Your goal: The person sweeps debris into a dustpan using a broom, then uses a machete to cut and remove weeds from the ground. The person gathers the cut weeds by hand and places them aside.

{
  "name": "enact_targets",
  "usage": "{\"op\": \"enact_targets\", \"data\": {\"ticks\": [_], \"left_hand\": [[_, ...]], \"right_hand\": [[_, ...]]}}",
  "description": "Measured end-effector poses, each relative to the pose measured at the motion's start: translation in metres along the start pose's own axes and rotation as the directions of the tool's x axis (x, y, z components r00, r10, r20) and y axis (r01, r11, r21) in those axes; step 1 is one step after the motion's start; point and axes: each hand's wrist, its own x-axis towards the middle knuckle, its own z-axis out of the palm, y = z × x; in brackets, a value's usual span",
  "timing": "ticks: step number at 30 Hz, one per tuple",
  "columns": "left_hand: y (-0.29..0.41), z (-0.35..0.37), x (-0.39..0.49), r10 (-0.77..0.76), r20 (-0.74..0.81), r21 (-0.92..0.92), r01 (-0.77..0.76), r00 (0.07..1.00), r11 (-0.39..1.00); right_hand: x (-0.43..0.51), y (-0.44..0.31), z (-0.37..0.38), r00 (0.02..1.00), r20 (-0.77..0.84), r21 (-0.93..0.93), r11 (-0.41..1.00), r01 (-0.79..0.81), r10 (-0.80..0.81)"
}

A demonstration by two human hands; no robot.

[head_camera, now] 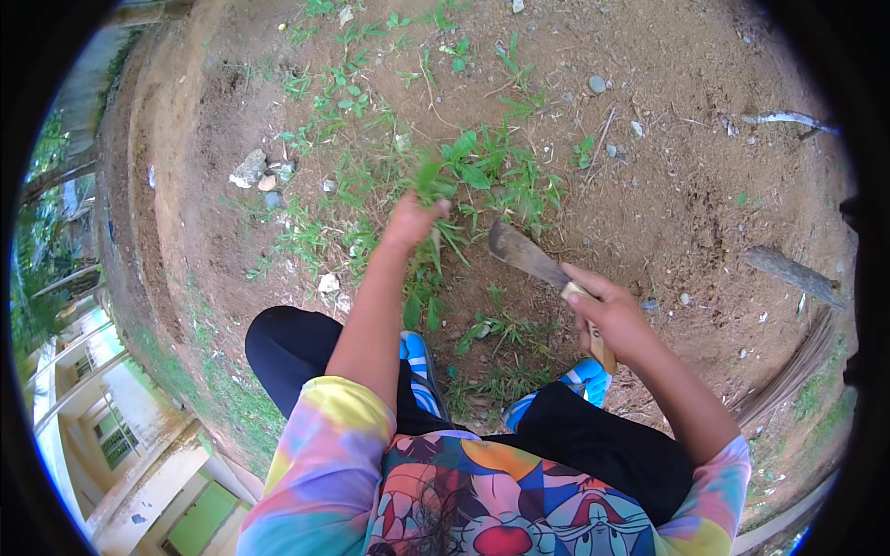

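My left hand grips a tuft of green weeds, blurred at its top, over the weedy patch ahead of my feet. Whether the roots are still in the soil cannot be seen. In my right hand is a broad-bladed knife, like a short machete, held by its pale wooden handle. Its worn, dark-tipped blade points up and to the left, just to the right of the weeds. Leafy weeds grow from the brown soil beyond both hands. More grass stands between my feet.
A pale rock with smaller stones lies to the left, and a white stone sits nearer my knee. At right are a short log and a pale stick. A building stands at lower left.
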Motion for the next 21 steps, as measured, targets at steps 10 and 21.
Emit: {"op": "enact_targets", "data": {"ticks": [10,21], "left_hand": [[-0.01,0.043,0.0,0.373,0.053,0.575,-0.334,0.926,0.747],[-0.029,0.06,-0.001,0.155,-0.103,-0.071,-0.163,0.983,0.984]], "right_hand": [[-0.005,0.016,-0.012,0.999,0.037,0.136,0.99,0.031,-0.036],[-0.019,0.016,-0.011,0.979,-0.199,-0.015,0.999,0.051,-0.053]]}}
